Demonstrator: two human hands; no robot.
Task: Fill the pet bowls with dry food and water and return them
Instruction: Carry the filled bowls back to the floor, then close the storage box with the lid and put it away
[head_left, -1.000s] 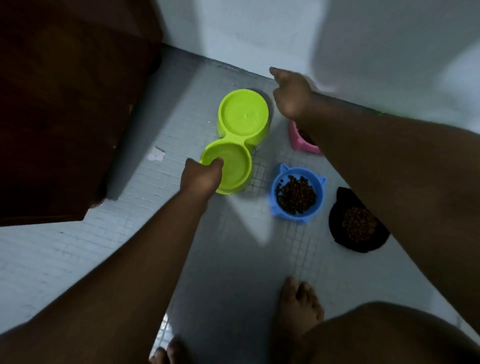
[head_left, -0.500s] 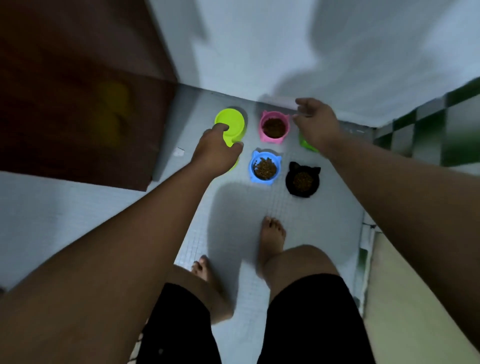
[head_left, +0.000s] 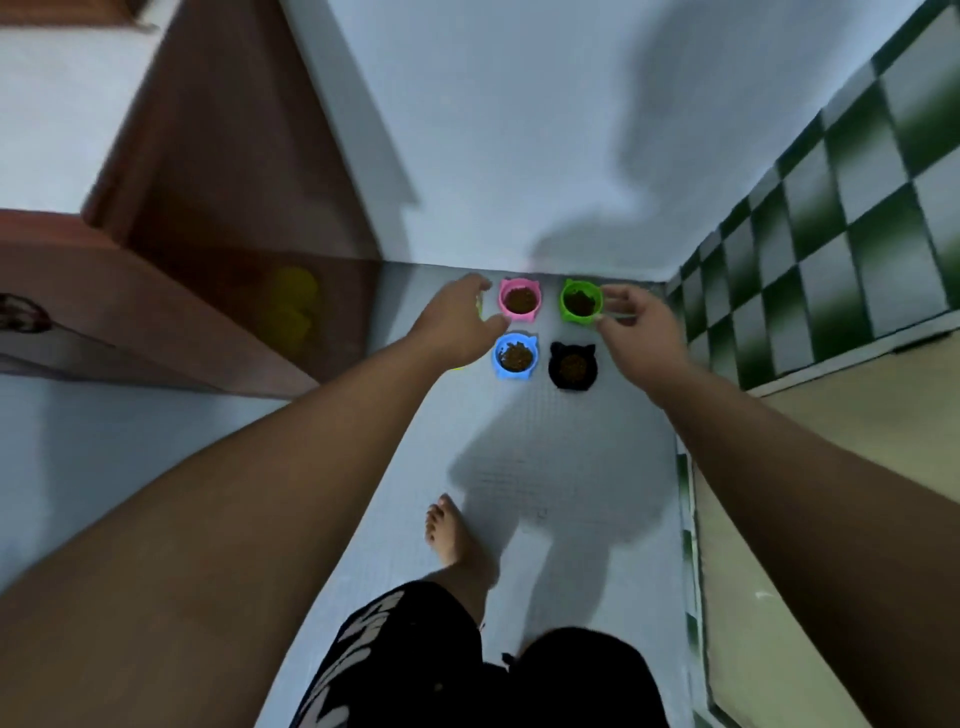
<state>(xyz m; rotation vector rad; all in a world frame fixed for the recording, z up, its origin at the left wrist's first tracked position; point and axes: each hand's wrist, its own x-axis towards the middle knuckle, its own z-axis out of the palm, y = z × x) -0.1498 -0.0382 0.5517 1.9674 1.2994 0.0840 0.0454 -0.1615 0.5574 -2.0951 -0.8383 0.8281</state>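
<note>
Now the four small bowls sit on the floor (head_left: 524, 447) in a two-by-two square at upper centre of the frame, each with brown dry food in it: pink bowl (head_left: 519, 300) upper left, green bowl (head_left: 581, 303) upper right, blue bowl (head_left: 514, 357) lower left, black bowl (head_left: 572, 367) lower right. The lime double bowl (head_left: 479, 310), gripped by its rim a second ago, shows only as thin slivers left of the pink bowl. Since then the view has pulled up and back, so the bowls look small and far. The left hand (head_left: 457, 325) hangs in front of the double bowl, fingers stretched, holding nothing. The right hand (head_left: 641, 332), loosely curled and empty, overlaps the green bowl's right edge. My reading is that the bowls are set back and released, so the return is nearly done. Whether the double bowl holds water I cannot tell. A bare foot (head_left: 452, 535) stands at lower centre
</note>
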